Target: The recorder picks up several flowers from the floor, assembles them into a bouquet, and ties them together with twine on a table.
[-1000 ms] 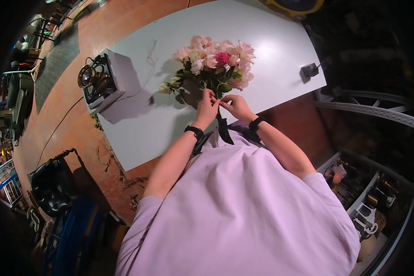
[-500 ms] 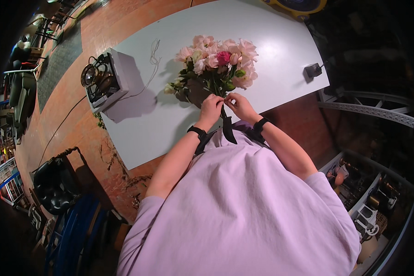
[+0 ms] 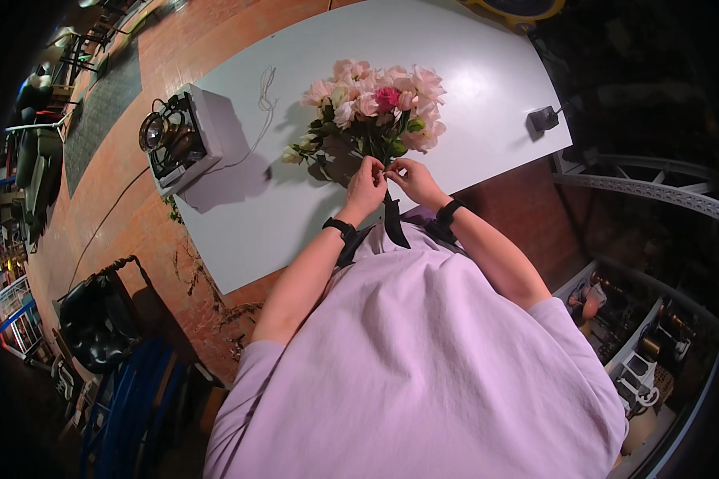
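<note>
A bouquet (image 3: 383, 100) of pale pink flowers, one deep pink among them, is over the white table (image 3: 487, 120) near its front edge. Both hands meet at its green stems, just below the blooms. My left hand (image 3: 365, 188) is closed, its fingertips pinched at the stems. From the other side my right hand (image 3: 416, 180) pinches with thumb and forefinger, close to the left fingertips. What the fingers pinch is too small and hidden to make out. Below them hangs a dark, curved, ribbon-like strip (image 3: 395, 226) with a pointed end, lying against my lilac shirt.
A white box (image 3: 204, 132) with a brass-coloured lamp-like thing stands at the table's left edge. Behind the bouquet's left side lies a thin white cord (image 3: 266, 100). A small black block (image 3: 543, 120) sits at the right edge. A black padded chair (image 3: 96, 319) is at lower left.
Both hands have shifted very slightly, the right fingertips drawing a little closer to the left at the stems. The bouquet has moved a touch to the left.
</note>
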A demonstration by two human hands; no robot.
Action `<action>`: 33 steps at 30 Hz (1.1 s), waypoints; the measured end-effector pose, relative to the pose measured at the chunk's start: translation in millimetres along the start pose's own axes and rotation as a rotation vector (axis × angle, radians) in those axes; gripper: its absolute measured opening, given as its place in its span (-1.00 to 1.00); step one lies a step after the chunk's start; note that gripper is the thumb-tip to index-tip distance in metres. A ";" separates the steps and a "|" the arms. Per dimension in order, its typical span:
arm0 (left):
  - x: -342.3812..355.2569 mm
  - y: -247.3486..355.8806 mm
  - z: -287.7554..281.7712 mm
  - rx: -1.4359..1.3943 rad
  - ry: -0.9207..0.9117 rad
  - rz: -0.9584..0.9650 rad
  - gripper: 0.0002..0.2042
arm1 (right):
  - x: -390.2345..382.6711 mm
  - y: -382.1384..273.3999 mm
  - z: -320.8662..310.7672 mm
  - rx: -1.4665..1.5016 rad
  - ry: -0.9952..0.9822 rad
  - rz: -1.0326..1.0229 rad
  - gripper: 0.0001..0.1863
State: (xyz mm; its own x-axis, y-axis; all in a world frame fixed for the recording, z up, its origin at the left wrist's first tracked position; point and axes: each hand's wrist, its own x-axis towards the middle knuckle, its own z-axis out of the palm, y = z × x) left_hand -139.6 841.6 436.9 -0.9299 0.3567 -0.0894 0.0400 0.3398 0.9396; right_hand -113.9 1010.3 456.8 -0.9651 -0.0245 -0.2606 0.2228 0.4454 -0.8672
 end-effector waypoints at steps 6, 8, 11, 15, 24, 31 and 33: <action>-0.6 0.4 -1.5 -0.133 -0.071 -0.122 -0.77 | 1.5 12.6 0.8 0.010 -0.036 0.029 -0.81; -1.1 -1.6 -1.3 -0.111 -0.080 -0.116 -0.78 | 1.2 11.7 0.5 0.020 -0.055 0.036 -0.79; -1.0 -7.8 -0.7 -0.053 -0.010 0.001 -0.77 | 1.5 9.0 -0.4 0.022 -0.046 0.072 -0.81; -3.2 -5.9 -7.1 0.106 0.005 0.020 -0.82 | 0.6 17.6 -1.8 0.030 -0.053 0.049 -0.79; -7.0 -25.6 -10.1 -0.080 -0.043 -0.094 -0.84 | -0.3 11.1 -0.5 0.029 -0.058 0.071 -0.77; -6.1 -40.3 -26.2 -0.528 -0.180 -0.443 -0.82 | -0.8 21.0 -3.6 0.023 -0.055 0.078 -0.75; -5.7 -45.8 -28.1 -0.583 -0.114 -0.468 -0.81 | -1.2 16.4 -3.5 -0.001 -0.074 0.107 -0.75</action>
State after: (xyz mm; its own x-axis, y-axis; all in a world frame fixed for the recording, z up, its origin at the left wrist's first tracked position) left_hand -146.4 799.6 403.7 -0.7575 0.3870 -0.5257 -0.5789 -0.0262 0.8150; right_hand -109.5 1020.7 444.3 -0.9231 -0.0431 -0.3822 0.3237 0.4496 -0.8325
